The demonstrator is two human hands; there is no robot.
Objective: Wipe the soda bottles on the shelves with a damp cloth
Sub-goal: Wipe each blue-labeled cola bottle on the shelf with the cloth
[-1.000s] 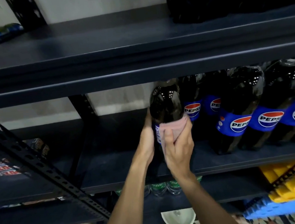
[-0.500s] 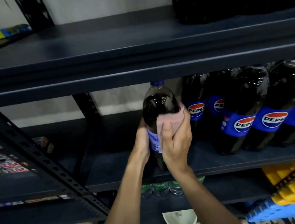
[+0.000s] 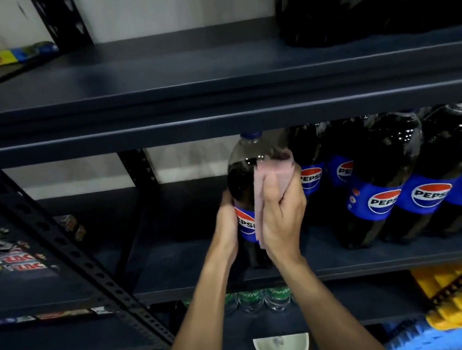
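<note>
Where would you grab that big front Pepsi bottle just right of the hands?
Around the blue-labelled middle of the front Pepsi bottle, coming from the open front. The upper shelf hides its cap, and neighbouring bottles crowd its sides, so top and side approaches look blocked.

Head-worn wide-angle camera faces shelving unit (image 3: 68, 245) square-on, pitched down, upper shelf (image 3: 155, 77) seen from above. Close range: forearms enter from bottom edge, left hand (image 3: 227, 227) and right hand (image 3: 282, 218) with cloth (image 3: 276, 175) on Pepsi bottle (image 3: 242, 179), frame centre.
</note>
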